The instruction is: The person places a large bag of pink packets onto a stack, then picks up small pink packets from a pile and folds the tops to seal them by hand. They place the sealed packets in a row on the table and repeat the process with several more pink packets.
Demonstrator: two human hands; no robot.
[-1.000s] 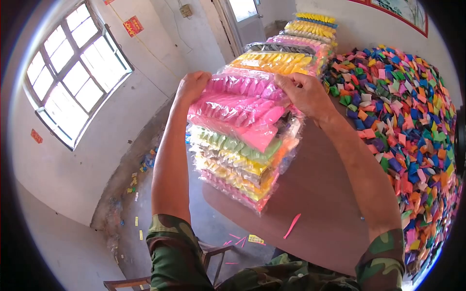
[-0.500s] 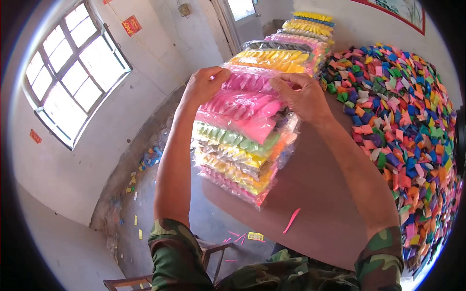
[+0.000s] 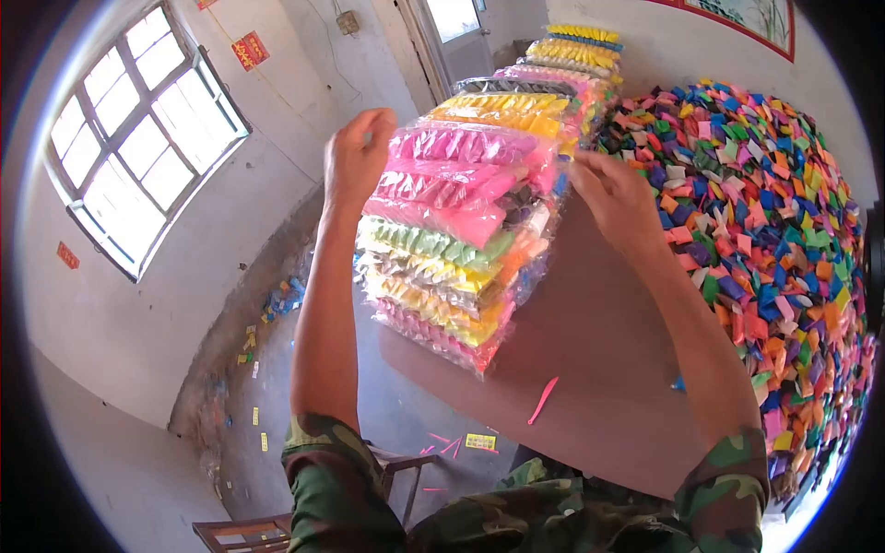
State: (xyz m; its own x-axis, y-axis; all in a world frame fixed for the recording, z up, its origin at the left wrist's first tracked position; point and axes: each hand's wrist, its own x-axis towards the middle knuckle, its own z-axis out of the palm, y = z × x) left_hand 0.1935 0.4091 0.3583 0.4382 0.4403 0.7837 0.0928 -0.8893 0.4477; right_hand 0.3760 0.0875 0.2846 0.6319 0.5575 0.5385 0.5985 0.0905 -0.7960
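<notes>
A tall stack of clear plastic bags (image 3: 442,244) stands before me, filled with rows of pink, green, yellow and orange pieces whose kind I cannot make out. Its uppermost near bag (image 3: 461,147) holds pink-purple pieces and lies flat under shiny film. My left hand (image 3: 358,161) is beside the bag's left edge, fingers curled; whether film is pinched in them is hidden. At the right edge is my right hand (image 3: 613,194), its thumb and fingers apart and nearest to the bag's corner.
The stack rests on a brown table (image 3: 590,369). A pink plastic strip (image 3: 544,399) lies near its front edge. On the right rises a large heap of small colourful packets (image 3: 756,230). A wooden chair (image 3: 249,535) is at lower left, and scraps (image 3: 479,441) litter the floor.
Both hands have moved outward from the top bag, the left one to the left and the right one to the right. The bag lies flatter. My view has shifted slightly.
</notes>
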